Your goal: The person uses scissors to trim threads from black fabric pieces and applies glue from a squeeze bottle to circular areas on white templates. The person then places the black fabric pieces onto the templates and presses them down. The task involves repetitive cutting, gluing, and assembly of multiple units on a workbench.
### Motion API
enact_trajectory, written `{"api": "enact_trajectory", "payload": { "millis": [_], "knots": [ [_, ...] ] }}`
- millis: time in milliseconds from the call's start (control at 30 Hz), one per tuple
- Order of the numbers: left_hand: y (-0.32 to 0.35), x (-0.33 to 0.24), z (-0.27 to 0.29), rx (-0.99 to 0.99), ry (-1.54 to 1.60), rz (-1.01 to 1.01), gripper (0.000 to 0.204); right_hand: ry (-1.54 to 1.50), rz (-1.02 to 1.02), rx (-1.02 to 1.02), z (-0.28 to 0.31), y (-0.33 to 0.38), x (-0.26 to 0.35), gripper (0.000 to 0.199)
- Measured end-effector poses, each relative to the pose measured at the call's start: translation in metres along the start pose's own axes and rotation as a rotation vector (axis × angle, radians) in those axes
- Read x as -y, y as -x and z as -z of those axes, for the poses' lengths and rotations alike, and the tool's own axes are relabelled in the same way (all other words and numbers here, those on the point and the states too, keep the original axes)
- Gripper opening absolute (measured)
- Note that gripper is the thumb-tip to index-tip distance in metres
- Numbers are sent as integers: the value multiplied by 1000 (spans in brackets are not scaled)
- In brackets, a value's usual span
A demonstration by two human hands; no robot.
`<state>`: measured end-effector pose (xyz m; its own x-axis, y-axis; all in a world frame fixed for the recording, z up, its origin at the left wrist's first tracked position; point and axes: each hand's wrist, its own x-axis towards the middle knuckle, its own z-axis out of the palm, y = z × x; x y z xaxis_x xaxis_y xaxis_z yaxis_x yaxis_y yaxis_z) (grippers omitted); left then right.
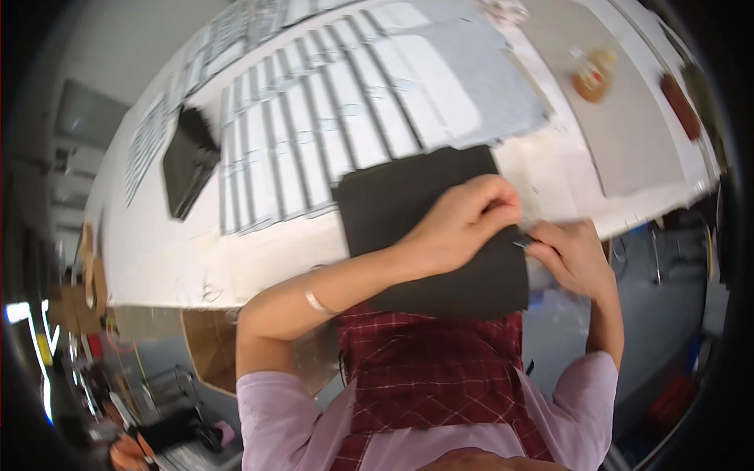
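A stack of black sheets lies at the table's front edge, partly overhanging it towards my apron. My left hand is over the stack, its thumb and fingers closed together near the right edge; whatever may be between them is hidden. Just right of that edge, my right hand is closed round a small thin tool with a bluish, shiny tip. The tip points left, at the stack's edge. Most of this tool is hidden by my fingers, and blur keeps me from telling its kind.
Overlapping white panels with dark strips spread behind the stack. Another black pile stands at the left. At the right are a grey board and an amber container on it. A cardboard box is below the table's edge.
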<state>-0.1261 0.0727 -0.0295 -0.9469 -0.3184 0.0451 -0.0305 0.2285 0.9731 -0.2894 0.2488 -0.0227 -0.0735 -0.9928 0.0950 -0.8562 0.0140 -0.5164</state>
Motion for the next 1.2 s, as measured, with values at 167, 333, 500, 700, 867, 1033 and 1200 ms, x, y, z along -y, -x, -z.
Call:
{"api": "enact_trajectory", "payload": {
  "millis": [167, 333, 500, 700, 867, 1033, 1200],
  "knots": [
    [11, -10, 11, -49, 123, -6, 12, -467, -139, -272, -28, 31, -3, 25],
    [129, -61, 79, 103, -160, -44, 13, -163, -177, -221, -52, 64, 28, 31],
    [283, -56, 111, -256, -999, 631, 18, -90, -182, -251, -67, 82, 30, 32],
    [260, -47, 89, -373, -565, 524, 21, -13, -298, -213, -49, 78, 50, 21],
    [143, -32, 31, 121, -145, 133, 35, -38, -172, -316, -66, 78, 41, 29],
    [63, -28, -23, 156, -42, 113, 33, -126, -356, -362, -69, 74, 54, 31],
    [53, -27, -29, 121, -130, 156, 41, -265, -259, -299, -73, 86, 46, 32]
  ]
}}
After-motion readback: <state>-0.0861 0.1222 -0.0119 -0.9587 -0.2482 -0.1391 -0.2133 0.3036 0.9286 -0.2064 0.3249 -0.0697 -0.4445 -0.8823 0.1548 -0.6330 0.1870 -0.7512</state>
